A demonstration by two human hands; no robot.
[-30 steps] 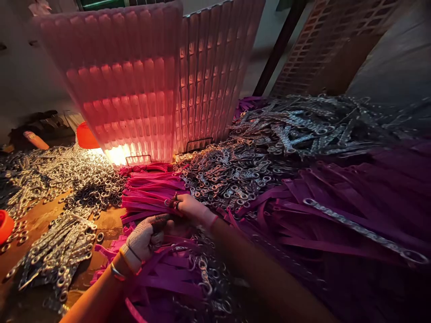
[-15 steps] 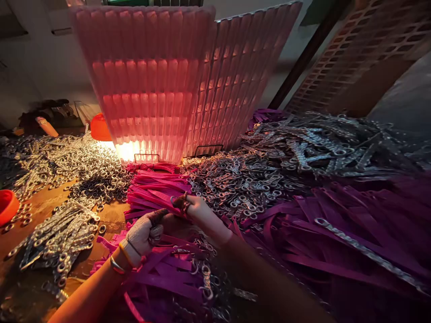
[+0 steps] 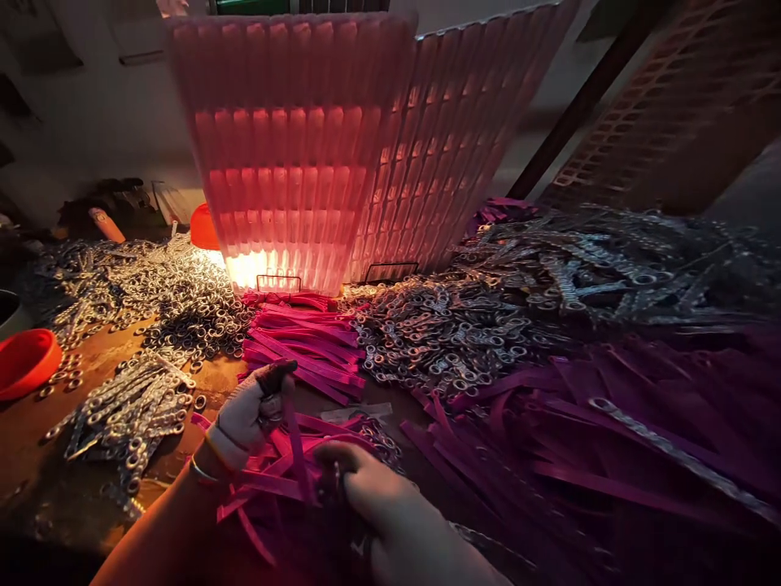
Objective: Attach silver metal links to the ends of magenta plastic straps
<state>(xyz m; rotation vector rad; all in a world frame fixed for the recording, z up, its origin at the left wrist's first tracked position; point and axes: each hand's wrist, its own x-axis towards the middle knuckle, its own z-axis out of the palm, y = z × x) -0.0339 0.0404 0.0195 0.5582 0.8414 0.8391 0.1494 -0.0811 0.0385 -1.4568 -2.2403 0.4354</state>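
Observation:
My left hand [image 3: 244,419], in a pale knit glove with darkened fingertips, is closed on one end of a magenta strap [image 3: 298,452]. That strap hangs down toward my right hand [image 3: 378,496], which is lower and nearer me. Its fingers are curled; motion blur and shadow hide what is in them. Beneath both hands lies a loose heap of magenta straps [image 3: 268,484]. Just beyond, a neater stack of pink straps [image 3: 305,338] lies side by side. A small flat translucent piece [image 3: 357,413] sits between the hands and the ringed metal pieces.
Ringed metal pieces [image 3: 439,334] are piled behind the stack, with twisted metal strips [image 3: 610,260] farther right. More metal pieces [image 3: 134,407] lie left. Purple straps [image 3: 579,431] cover the right side. Ribbed translucent panels [image 3: 286,146] stand behind, near an orange lamp [image 3: 204,228] and orange bowl [image 3: 28,362].
My right hand has left the pink stack and come down toward me. A strap now stretches from my left hand toward it. My left hand has stayed near the stack; the view has shifted.

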